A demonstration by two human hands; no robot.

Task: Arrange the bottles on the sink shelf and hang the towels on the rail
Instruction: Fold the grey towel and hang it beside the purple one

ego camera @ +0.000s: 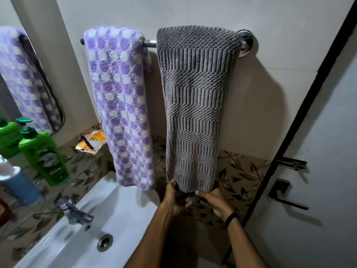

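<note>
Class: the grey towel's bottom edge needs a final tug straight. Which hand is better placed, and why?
Either, nearly: both grip the grey towel hem. The left hand holds the corner; the right hand holds the bunched middle, so right, arguably.

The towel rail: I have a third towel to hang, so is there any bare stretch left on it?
Hardly. The chrome towel rail shows bare only in a short gap between the purple-and-white checked towel and the grey ribbed towel, plus a stub at its left end. The grey towel runs right up to the round wall mount. Both hands hold its bottom edge.
</note>
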